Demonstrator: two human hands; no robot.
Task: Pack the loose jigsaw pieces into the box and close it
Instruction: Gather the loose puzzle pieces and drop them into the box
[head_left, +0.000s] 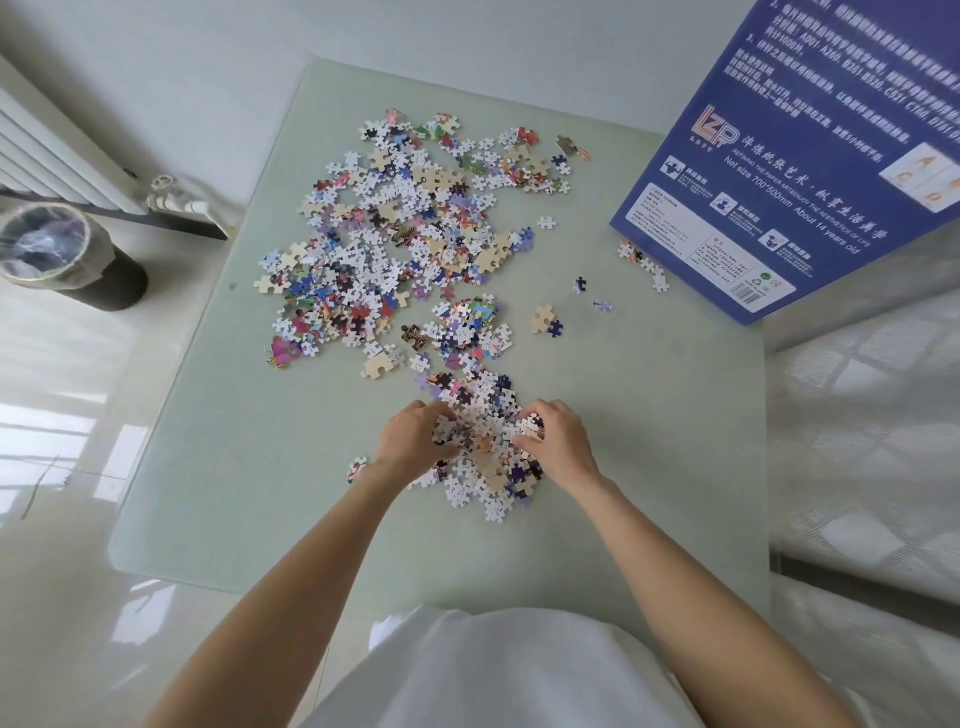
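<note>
Loose jigsaw pieces lie spread over the pale glass table (649, 441). The big scatter (395, 234) fills the far middle, and a smaller heap (485, 452) sits close to me. My left hand (413, 441) and my right hand (558, 441) press in on that heap from either side, fingers curled among the pieces. The blue puzzle box (800, 156) lies at the table's far right corner, printed back up; its opening is not visible. A few stray pieces (644, 262) rest by its near edge.
A lined waste bin (52, 249) stands on the floor to the left, below a white radiator (52, 150). A patterned white cloth surface (872, 415) borders the table on the right. Single pieces (545, 319) dot the table's middle right.
</note>
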